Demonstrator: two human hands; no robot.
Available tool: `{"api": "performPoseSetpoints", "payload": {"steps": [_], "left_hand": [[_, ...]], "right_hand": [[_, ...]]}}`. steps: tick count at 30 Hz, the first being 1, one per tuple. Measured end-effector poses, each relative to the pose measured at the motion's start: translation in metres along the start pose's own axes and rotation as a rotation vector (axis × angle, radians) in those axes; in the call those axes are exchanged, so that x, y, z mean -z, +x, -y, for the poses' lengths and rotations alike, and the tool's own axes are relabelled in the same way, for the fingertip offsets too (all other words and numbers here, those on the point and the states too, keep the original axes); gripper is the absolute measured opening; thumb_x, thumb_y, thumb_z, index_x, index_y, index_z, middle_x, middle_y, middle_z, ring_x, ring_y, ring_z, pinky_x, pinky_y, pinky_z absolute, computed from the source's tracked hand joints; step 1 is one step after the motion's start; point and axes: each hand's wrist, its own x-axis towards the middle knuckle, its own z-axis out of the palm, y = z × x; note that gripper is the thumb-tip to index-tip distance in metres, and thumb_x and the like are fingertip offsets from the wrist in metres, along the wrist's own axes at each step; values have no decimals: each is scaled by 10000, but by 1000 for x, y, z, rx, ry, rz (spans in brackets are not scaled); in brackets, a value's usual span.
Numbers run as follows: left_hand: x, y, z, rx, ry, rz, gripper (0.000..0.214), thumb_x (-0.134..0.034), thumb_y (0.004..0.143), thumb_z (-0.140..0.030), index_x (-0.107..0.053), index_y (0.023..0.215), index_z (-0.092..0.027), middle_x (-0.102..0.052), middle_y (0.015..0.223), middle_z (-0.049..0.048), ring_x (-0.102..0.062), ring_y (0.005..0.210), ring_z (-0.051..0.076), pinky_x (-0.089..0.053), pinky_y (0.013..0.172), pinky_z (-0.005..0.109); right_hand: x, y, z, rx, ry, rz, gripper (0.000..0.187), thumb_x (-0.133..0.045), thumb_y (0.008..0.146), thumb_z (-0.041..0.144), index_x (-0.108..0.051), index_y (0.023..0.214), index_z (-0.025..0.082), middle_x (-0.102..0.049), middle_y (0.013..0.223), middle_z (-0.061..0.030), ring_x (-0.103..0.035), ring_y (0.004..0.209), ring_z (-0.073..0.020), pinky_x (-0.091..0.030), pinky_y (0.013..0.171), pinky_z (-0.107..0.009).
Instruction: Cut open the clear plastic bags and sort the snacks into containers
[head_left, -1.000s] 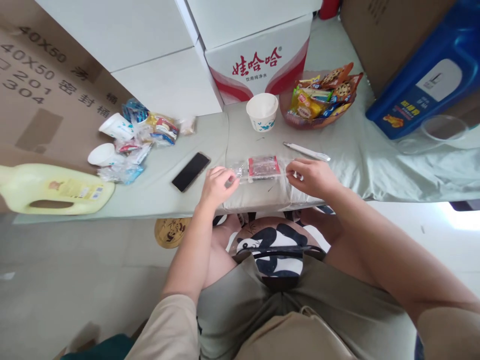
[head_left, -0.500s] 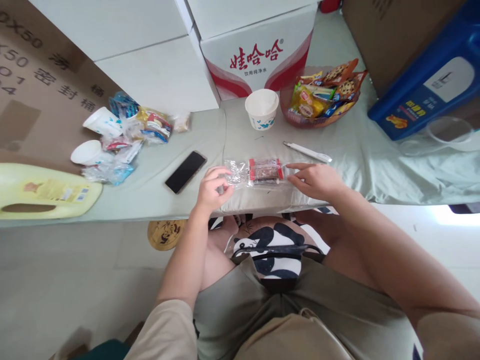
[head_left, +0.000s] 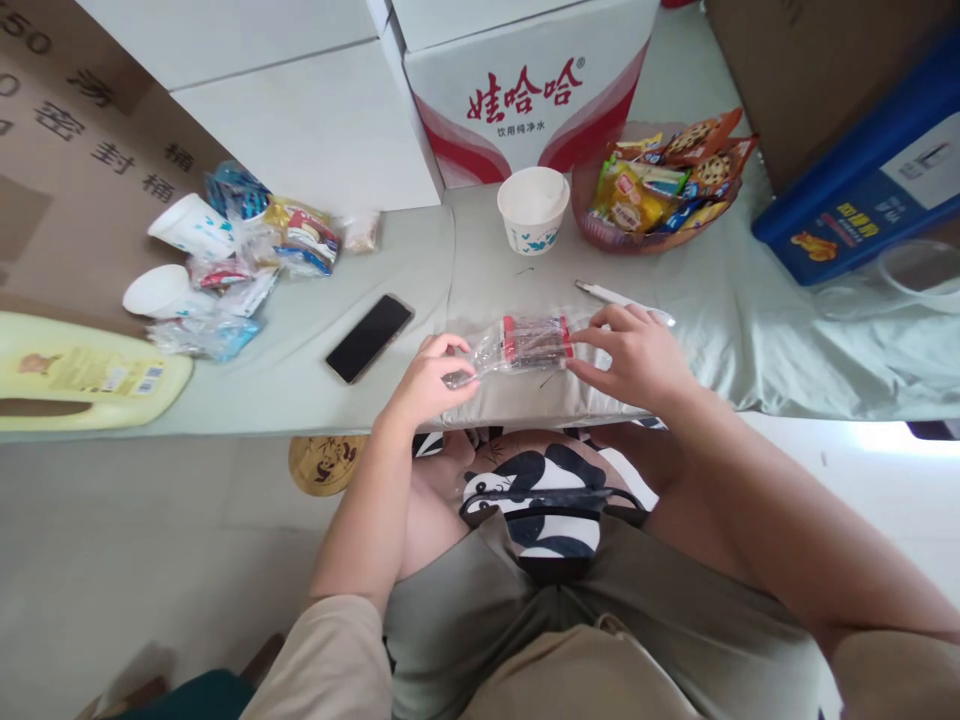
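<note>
A clear plastic bag (head_left: 487, 350) lies near the front edge of the table with a small red-ended snack packet (head_left: 534, 342) inside; the brownish contents of the packet are too unclear to name. At the bag's left end, my left hand (head_left: 435, 380) is closed, thumb and bent fingers on the loose plastic. My right hand (head_left: 634, 355) curls over the other end, its thumb and index fingertip on the packet's right edge through the plastic. Just behind that hand is a white pen-like tool (head_left: 600, 292), partly covered by the fingers.
A phone (head_left: 370, 338) lies to the left. Behind the bag stand a paper cup (head_left: 533, 210) and a snack basket (head_left: 585, 225). Tipped cups (head_left: 161, 292) and wrapped snacks (head_left: 307, 240) crowd the left side. A yellow jug (head_left: 142, 410) and a blue container (head_left: 817, 215) flank the table.
My right hand has gone from a pointing finger beside the bag to thumb and fingers on the packet's edge. My left fingers have closed in on the plastic. The view has shifted slightly.
</note>
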Motion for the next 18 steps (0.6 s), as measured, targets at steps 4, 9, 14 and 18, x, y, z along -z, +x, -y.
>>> {"api": "performPoseSetpoints", "payload": {"steps": [4,9,14,18], "left_hand": [[7,-8,-11,-70,3,-95,118,-688,825,-224,-691,708,-208,-706,1069,73,-653,1006,209,-531,919,379],[13,-11,-24,47,-137,18,151,-675,788,-232,-598,663,-200,-680,711,2,-609,650,129,-483,654,270],[13,-10,-18,413,-277,316,191,-643,842,-385,-644,761,-213,-576,514,-38,-464,453,115,-373,490,257],[5,-1,-2,381,-86,-35,214,-747,791,-386,-697,913,-217,-641,731,0,-622,705,168,-520,696,309]], "right_hand": [[6,-5,12,233,126,85,229,-563,966,311,-766,891,235,-739,1143,-97,-643,1077,-279,-435,871,-415],[7,-10,23,272,327,494,249,-497,965,270,-740,930,229,-749,881,-47,-645,746,-168,-403,668,-305],[5,-8,25,133,227,666,328,-424,1002,349,-744,1018,282,-709,701,-18,-622,637,-174,-367,616,-299],[4,-1,23,-92,115,539,302,-453,975,379,-722,1073,283,-767,811,-34,-670,696,-216,-372,585,-309]]}}
